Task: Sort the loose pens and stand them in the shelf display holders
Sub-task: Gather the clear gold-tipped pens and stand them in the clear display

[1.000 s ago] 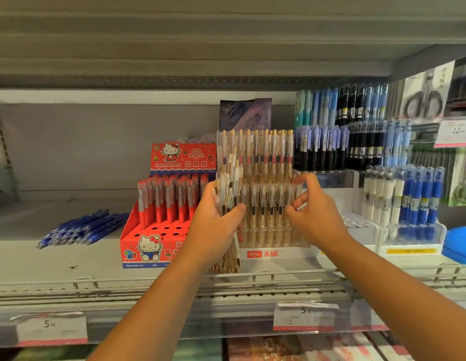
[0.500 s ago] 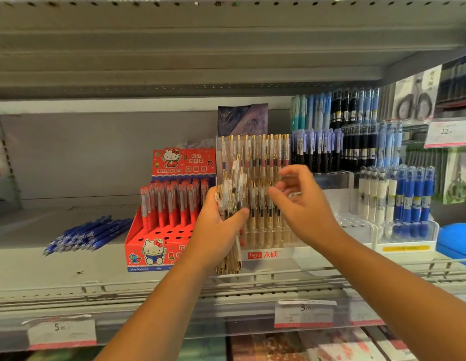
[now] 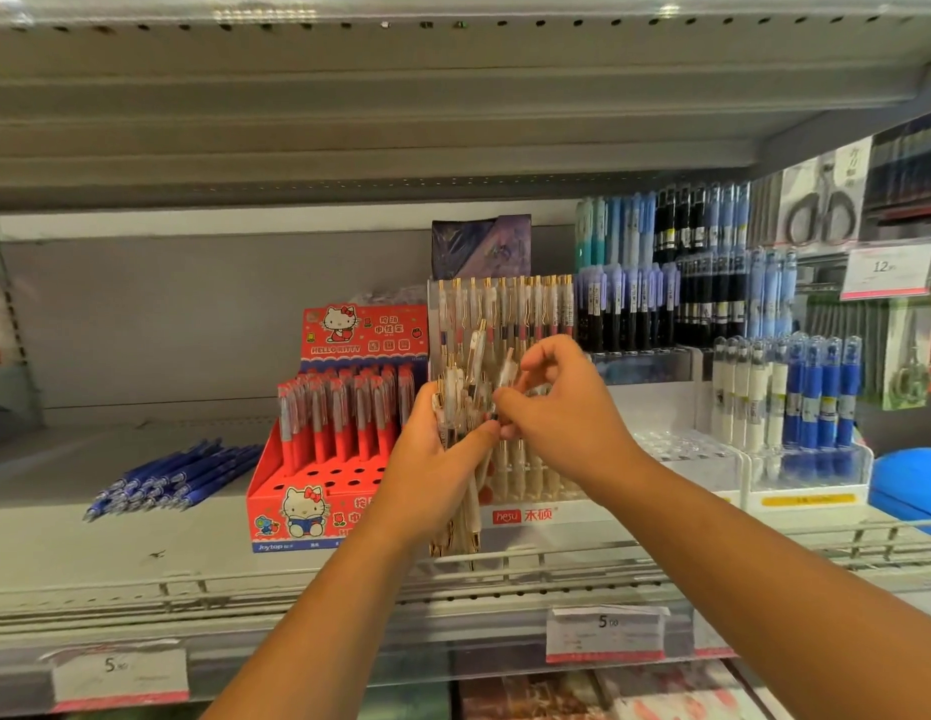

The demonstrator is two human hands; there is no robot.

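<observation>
Shop shelf [image 3: 115,553], pen sorting
Gripping bundle [image 3: 460,402] with left hand [image 3: 432,470], pinching one pen [image 3: 503,371] from it with right hand [image 3: 567,418], before clear holder [image 3: 536,517]

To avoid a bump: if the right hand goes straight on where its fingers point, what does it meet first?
The pen bundle in the left hand; the right hand seems to pinch a pen there.

Left hand [image 3: 432,459] gripping a bundle of cream pens [image 3: 460,402], right hand [image 3: 562,407] pinching one — clear display holder [image 3: 536,517] just behind, on the shelf [image 3: 63,558]
</observation>
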